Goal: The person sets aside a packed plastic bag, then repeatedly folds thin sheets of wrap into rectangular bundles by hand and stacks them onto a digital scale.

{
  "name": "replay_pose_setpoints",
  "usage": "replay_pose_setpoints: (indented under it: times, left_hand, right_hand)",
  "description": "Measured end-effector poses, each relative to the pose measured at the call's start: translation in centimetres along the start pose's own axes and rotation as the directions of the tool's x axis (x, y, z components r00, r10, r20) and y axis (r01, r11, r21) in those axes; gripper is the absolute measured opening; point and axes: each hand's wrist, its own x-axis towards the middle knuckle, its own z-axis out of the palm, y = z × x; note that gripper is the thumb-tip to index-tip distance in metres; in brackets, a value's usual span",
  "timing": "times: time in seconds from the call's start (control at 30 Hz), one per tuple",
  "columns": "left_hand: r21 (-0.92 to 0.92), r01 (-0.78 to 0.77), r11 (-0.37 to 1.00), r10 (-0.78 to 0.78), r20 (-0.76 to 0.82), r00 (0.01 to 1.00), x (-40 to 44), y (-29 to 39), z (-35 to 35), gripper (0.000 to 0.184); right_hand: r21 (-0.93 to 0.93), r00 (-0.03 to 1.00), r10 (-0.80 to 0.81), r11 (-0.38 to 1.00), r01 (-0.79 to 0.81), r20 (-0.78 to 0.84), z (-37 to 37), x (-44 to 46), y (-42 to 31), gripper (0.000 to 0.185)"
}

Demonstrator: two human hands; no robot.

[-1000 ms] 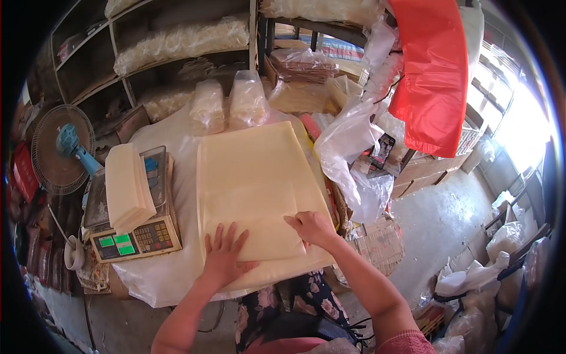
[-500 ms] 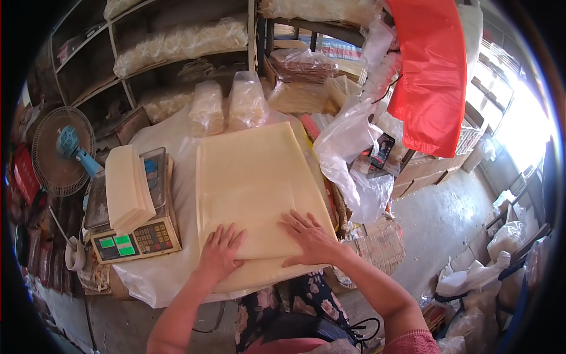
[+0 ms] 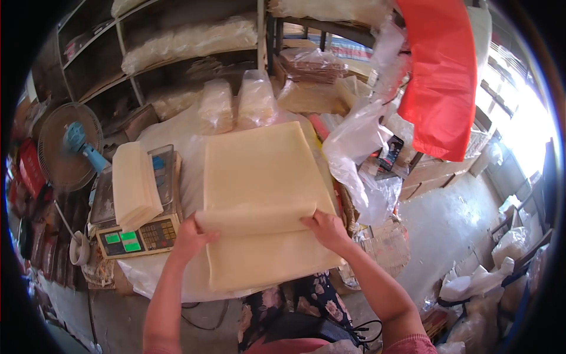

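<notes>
Large cream-coloured sheets [image 3: 259, 159] lie stacked on the table in front of me, with a lower layer showing toward my body. A folded edge of the upper sheets is raised across the middle. My left hand [image 3: 193, 237] grips the left end of this fold, fingers closed round it. At the fold's right end, my right hand [image 3: 328, 230] pinches the edge between thumb and fingers. On a digital scale [image 3: 141, 236] at the left rests a folded cream stack [image 3: 134, 186].
A fan [image 3: 71, 144] stands at the far left. Two plastic-wrapped bundles [image 3: 257, 100] sit behind the sheets. White plastic and a phone [image 3: 390, 152] lie at the right, under a hanging red sheet [image 3: 442, 76]. Shelves with wrapped goods are at the back.
Both hands went from lying flat on the sheets to gripping the near edge at both ends. That edge has risen and moved away from my body, uncovering the layer below.
</notes>
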Motion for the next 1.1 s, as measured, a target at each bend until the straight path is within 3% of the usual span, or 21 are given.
replay_pose_setpoints:
  times: [0.07, 0.17, 0.2, 0.27, 0.3, 0.37, 0.4, 0.47, 0.6, 0.63, 0.67, 0.77, 0.93, 1.03, 1.1]
  left_hand:
    - [-0.182, 0.044, 0.982, -0.077, -0.180, 0.981, 1.1, -1.1, 1.2, 0.035]
    - [-0.076, 0.038, 0.996, -0.061, -0.329, 0.942, 2.6, -2.1, 2.7, 0.048]
    - [-0.077, 0.036, 0.996, -0.061, -0.336, 0.940, 2.9, -2.0, 2.9, 0.048]
    - [0.370, 0.291, 0.882, -0.148, -0.368, 0.918, 3.6, -1.8, 3.4, 0.058]
    - [0.368, 0.289, 0.884, -0.146, -0.371, 0.917, 3.9, -2.0, 3.6, 0.058]
    - [0.706, 0.062, 0.705, 0.190, -0.272, 0.943, 4.2, -2.1, 4.3, 0.065]
    - [0.703, 0.065, 0.708, 0.188, -0.277, 0.942, 4.6, -2.1, 4.9, 0.065]
    - [0.790, 0.003, 0.613, 0.135, -0.108, 0.985, 5.6, -1.4, 6.2, 0.070]
    - [0.814, 0.020, 0.580, 0.025, -0.043, 0.999, 5.9, -1.9, 7.2, 0.070]
    - [0.819, 0.023, 0.574, 0.033, -0.051, 0.998, 5.8, -1.9, 7.2, 0.069]
    - [0.824, 0.025, 0.566, 0.045, -0.061, 0.997, 5.7, -1.9, 7.2, 0.068]
    - [0.803, 0.015, 0.595, 0.083, -0.080, 0.993, 5.7, -2.3, 7.5, 0.069]
    - [0.818, -0.006, 0.575, 0.155, -0.102, 0.983, 5.8, -2.7, 7.8, 0.066]
    - [0.773, 0.004, 0.635, 0.073, -0.065, 0.995, 5.5, -2.6, 7.0, 0.070]
    - [0.627, 0.003, 0.779, 0.319, -0.400, 0.859, 5.1, -5.0, 7.1, 0.083]
  right_hand:
    - [0.009, 0.998, 0.024, 1.000, -0.024, -0.062, 0.7, 1.3, 0.0, 0.029]
    - [-0.074, 0.965, 0.210, 0.972, -0.223, -0.154, 1.7, 3.1, 0.1, 0.037]
    - [-0.077, 0.967, 0.203, 0.973, -0.217, -0.152, 1.9, 3.4, 0.0, 0.037]
    - [-0.160, 0.956, 0.210, 0.956, -0.244, -0.205, 2.2, 4.0, -0.2, 0.040]
    - [-0.162, 0.957, 0.206, 0.957, -0.241, -0.206, 2.3, 4.2, -0.2, 0.040]
    - [-0.214, 0.952, 0.232, 0.938, -0.273, -0.202, 2.4, 4.7, -0.1, 0.042]
    - [-0.218, 0.953, 0.228, 0.938, -0.271, -0.200, 2.3, 4.9, -0.1, 0.042]
    - [-0.192, 0.940, 0.333, 0.920, -0.342, -0.077, 1.7, 5.1, -0.5, 0.043]
    - [-0.252, 0.955, 0.262, 0.923, -0.290, -0.138, 1.0, 4.9, -2.6, 0.051]
    - [-0.328, 0.987, 0.007, 0.943, -0.060, -0.160, 1.2, 5.2, -2.3, 0.056]
    - [-0.405, 0.953, -0.254, 0.898, 0.170, -0.164, 1.5, 5.5, -2.0, 0.063]
    - [-0.475, 0.968, -0.244, 0.859, 0.192, -0.051, 4.9, 5.6, 0.6, 0.057]
    - [-0.501, 0.973, -0.219, 0.852, 0.154, -0.072, 5.7, 5.7, 1.1, 0.056]
    - [-0.548, 0.975, -0.203, 0.828, 0.122, -0.090, 5.4, 5.1, -0.1, 0.056]
    - [-0.575, 0.975, -0.191, 0.813, 0.094, -0.111, 5.4, 4.2, -1.7, 0.056]
